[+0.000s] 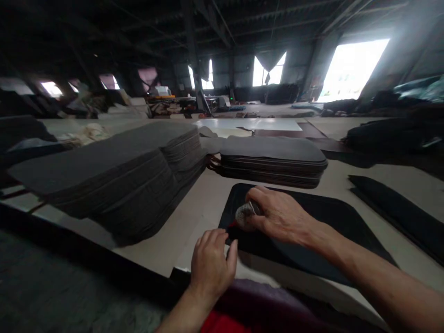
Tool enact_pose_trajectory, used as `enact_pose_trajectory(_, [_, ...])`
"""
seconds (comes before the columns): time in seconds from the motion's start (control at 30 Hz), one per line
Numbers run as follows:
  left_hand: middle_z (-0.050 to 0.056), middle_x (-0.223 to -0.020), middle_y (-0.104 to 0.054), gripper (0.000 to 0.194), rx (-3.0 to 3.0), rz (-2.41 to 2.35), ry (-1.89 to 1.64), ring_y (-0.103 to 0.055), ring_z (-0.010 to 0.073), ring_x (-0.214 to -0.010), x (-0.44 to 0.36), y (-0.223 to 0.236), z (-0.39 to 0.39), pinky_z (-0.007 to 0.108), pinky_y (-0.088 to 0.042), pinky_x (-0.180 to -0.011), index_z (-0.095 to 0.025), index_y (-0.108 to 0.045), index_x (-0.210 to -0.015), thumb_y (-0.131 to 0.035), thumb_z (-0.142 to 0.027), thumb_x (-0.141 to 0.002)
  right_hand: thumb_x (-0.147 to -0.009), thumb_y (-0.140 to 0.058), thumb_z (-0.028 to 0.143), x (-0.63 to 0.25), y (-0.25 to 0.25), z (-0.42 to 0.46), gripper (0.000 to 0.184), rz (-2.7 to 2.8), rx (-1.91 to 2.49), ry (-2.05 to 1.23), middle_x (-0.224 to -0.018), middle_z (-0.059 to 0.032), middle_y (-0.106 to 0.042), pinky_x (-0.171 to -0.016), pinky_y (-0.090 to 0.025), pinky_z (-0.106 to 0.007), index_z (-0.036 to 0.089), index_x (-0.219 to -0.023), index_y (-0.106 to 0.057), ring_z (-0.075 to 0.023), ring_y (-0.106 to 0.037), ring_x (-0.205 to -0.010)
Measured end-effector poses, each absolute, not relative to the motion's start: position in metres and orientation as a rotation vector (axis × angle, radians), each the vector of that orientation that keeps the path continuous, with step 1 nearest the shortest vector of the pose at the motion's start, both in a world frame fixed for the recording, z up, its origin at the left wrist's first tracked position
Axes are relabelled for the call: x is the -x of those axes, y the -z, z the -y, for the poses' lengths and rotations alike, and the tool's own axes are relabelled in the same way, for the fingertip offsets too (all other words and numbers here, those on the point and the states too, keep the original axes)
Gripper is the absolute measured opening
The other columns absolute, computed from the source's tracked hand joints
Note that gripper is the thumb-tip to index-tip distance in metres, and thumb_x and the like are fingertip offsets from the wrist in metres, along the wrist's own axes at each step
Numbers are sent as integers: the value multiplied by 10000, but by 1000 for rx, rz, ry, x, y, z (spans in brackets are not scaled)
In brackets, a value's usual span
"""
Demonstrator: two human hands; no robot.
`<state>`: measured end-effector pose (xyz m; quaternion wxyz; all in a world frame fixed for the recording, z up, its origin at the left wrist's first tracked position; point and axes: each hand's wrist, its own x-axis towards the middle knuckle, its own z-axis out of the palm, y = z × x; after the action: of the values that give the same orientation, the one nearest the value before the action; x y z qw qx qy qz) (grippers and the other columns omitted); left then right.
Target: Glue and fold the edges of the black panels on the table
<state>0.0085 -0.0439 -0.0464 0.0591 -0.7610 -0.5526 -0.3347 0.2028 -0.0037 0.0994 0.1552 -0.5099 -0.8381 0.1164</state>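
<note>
A flat black sheet with rounded corners (322, 210) lies on the pale table in front of me. My left hand (213, 259) is at its near left corner, fingers bent and thumb apart, with the dark edge between them. Over the left part of the sheet, my right hand (279, 215) is closed around a greyish-white, cloth-wrapped object (245, 214). Something red shows just below that object, close to my left fingertips. What the wrapping covers cannot be made out.
A tall stack of dark grey sheets (138, 171) stands on the left, and a lower stack (272, 159) lies behind the black sheet. Folded dark material (398, 212) is at the right. The table's front edge (86, 252) runs along the lower left.
</note>
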Motion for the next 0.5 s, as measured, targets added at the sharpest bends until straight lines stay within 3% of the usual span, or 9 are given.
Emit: enact_pose_trajectory(0.5, [91,-1008,-687,149,2329,1716,961,-615,283,-967,-9,42,45,474,-517,-859,-173,-645,-981,-554,-276,-925,-781,-610,327,-199,-109,1,173,2454,1444,-297,-891,-13,-588,-604,-260,-264,206,-891,-553,-157,-490,-730])
